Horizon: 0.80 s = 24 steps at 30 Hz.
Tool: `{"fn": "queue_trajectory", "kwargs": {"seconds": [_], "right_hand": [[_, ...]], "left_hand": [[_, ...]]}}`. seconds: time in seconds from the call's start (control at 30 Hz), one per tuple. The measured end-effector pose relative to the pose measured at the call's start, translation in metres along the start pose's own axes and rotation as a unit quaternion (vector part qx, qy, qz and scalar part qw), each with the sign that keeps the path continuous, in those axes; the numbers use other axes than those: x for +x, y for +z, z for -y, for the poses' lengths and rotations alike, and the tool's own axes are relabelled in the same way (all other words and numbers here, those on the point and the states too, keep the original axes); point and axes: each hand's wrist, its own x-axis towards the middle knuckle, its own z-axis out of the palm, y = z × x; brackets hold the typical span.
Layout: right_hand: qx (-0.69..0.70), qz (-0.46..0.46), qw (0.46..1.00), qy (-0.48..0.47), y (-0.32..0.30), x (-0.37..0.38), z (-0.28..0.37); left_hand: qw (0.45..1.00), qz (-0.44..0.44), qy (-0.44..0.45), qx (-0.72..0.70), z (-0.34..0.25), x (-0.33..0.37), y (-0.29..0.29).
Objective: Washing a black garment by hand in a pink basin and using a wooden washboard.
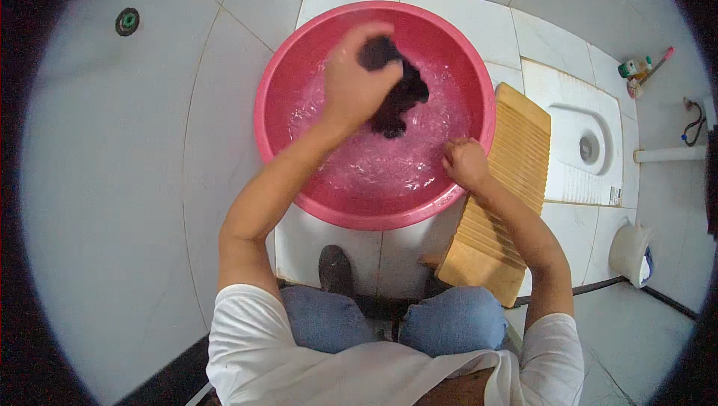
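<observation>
A wide pink basin point(486, 118) stands on the tiled floor with rippling water point(389, 160) in it. Raised over the water, my left hand point(357, 80) is closed on a bunched piece of black cloth point(406, 95); its lower end hangs toward the surface, and folds hide its exact kind. At the basin's right side, my right hand point(465, 163) is curled into a loose fist just inside the rim. Nothing shows in its fingers. A yellow ribbed washboard point(516, 155) lies beside the basin, partly under my right forearm.
A white squat toilet point(580, 136) is set in the floor at the right. Beyond it are a small group of bottles and a pink-handled brush point(658, 62). A white bin point(630, 255) stands by the right wall. Close on the left rises a tiled wall point(149, 159).
</observation>
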Motion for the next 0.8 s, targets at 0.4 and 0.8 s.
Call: {"fn": "queue_trajectory", "kwargs": {"seconds": [0.4,0.8], "right_hand": [[0.016,0.146,0.986,0.074,0.019,0.024,0.029],[0.006,0.324,0.945,0.047,0.037,0.021,0.025]], "left_hand": [[0.816,0.453,-0.109,0.342,0.128,-0.180,0.006],[0.681,0.598,-0.029,0.423,0.142,-0.169,0.016]]}}
